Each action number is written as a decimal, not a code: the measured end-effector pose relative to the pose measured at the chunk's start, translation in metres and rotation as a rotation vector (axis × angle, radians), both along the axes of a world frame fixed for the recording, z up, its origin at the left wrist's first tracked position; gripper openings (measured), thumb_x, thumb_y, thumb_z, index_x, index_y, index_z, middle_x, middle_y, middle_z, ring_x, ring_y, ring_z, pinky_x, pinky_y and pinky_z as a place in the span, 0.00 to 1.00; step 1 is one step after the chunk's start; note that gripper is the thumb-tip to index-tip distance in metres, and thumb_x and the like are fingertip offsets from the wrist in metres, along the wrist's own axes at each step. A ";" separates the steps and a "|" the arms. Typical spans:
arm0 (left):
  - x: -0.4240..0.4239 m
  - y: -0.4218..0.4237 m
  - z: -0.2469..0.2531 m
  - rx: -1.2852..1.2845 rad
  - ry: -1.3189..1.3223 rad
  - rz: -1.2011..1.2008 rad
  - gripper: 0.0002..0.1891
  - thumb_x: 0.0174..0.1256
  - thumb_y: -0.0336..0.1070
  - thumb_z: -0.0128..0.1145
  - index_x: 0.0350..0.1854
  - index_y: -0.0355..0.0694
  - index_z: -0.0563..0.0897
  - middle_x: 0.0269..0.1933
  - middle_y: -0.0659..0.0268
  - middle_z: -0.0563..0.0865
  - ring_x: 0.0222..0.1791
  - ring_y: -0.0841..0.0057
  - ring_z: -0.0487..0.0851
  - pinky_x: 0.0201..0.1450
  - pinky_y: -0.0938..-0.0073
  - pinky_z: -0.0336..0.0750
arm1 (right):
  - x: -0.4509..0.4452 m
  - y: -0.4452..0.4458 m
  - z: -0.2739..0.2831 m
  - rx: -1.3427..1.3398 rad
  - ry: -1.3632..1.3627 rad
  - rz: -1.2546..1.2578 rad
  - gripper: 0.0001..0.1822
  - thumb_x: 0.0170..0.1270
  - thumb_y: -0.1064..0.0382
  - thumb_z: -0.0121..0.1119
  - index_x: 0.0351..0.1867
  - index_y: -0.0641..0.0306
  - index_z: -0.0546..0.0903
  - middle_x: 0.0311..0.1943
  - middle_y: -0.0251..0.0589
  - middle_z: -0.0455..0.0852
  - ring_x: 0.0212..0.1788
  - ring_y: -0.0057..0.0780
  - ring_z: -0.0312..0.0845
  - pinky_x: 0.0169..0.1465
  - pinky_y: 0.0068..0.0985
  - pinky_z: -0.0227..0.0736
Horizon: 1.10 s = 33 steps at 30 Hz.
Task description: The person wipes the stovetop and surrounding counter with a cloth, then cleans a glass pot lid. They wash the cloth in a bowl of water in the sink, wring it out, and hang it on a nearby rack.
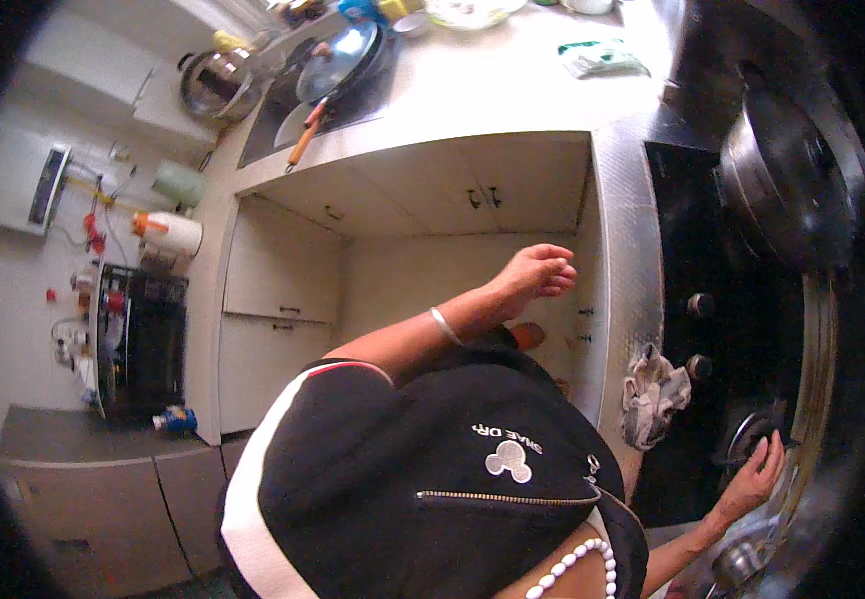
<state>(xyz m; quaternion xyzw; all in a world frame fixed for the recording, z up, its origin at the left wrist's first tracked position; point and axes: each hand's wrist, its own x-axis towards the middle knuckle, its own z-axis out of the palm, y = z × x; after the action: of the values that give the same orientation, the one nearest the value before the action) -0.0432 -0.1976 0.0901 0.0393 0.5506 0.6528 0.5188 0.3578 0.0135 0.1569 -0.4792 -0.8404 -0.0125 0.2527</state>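
My left hand (pixel 541 273) hangs in front of my body over the floor, its fingers loosely curled, with nothing seen in it. A pale bangle (pixel 444 326) circles that wrist. My right hand (pixel 753 475) reaches over the black gas hob (pixel 683 487) with fingers extended. Its fingertips lie beside the near burner (pixel 753 436); whether they touch it I cannot tell. A crumpled grey cloth (pixel 653 397) lies over the hob's front edge next to two control knobs (pixel 699 335). A large metal wok (pixel 769 180) sits at the far end of the hob.
Ahead, the white counter (pixel 477 97) holds a green-and-white packet (pixel 601 58) and a frying pan (pixel 357 64) with a wooden handle, near the sink area. A steel pot (pixel 217 86) stands at the corner. Cabinets (pixel 283 258) line the left; a metal cup (pixel 738 561) is at lower right.
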 end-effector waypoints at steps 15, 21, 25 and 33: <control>-0.190 -0.212 -0.028 0.084 -0.038 0.567 0.12 0.65 0.33 0.49 0.50 0.39 0.72 0.37 0.65 0.82 0.37 0.76 0.80 0.42 0.75 0.76 | -0.292 -0.142 -0.023 -0.384 0.137 0.461 0.11 0.59 0.68 0.54 0.43 0.68 0.79 0.38 0.47 0.82 0.40 0.38 0.78 0.44 0.29 0.72; -0.289 -0.333 -0.025 0.013 0.095 0.881 0.11 0.66 0.33 0.48 0.49 0.38 0.73 0.39 0.63 0.81 0.38 0.75 0.80 0.43 0.74 0.77 | -0.456 -0.228 -0.001 -0.514 0.074 0.742 0.11 0.55 0.70 0.58 0.40 0.67 0.79 0.36 0.46 0.82 0.38 0.40 0.78 0.43 0.30 0.72; -0.338 -0.385 -0.031 0.020 0.150 1.005 0.11 0.66 0.33 0.47 0.49 0.38 0.72 0.39 0.64 0.81 0.37 0.75 0.80 0.41 0.74 0.77 | -0.514 -0.257 0.000 -0.579 0.083 0.810 0.11 0.53 0.70 0.60 0.40 0.67 0.80 0.35 0.46 0.82 0.38 0.41 0.78 0.43 0.30 0.72; -0.389 -0.392 -0.023 0.060 0.280 1.170 0.10 0.66 0.31 0.47 0.48 0.37 0.73 0.37 0.64 0.81 0.35 0.79 0.79 0.39 0.78 0.76 | -0.619 -0.266 -0.002 -0.480 -0.076 1.072 0.12 0.51 0.69 0.61 0.39 0.64 0.80 0.34 0.45 0.82 0.37 0.42 0.78 0.40 0.31 0.73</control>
<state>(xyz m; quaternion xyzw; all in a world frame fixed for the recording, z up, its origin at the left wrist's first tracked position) -0.4326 -0.5898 0.0673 -0.1702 0.5253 0.8337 -0.0053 -0.2611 -0.2527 0.1550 -0.0304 -0.9533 0.2904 0.0776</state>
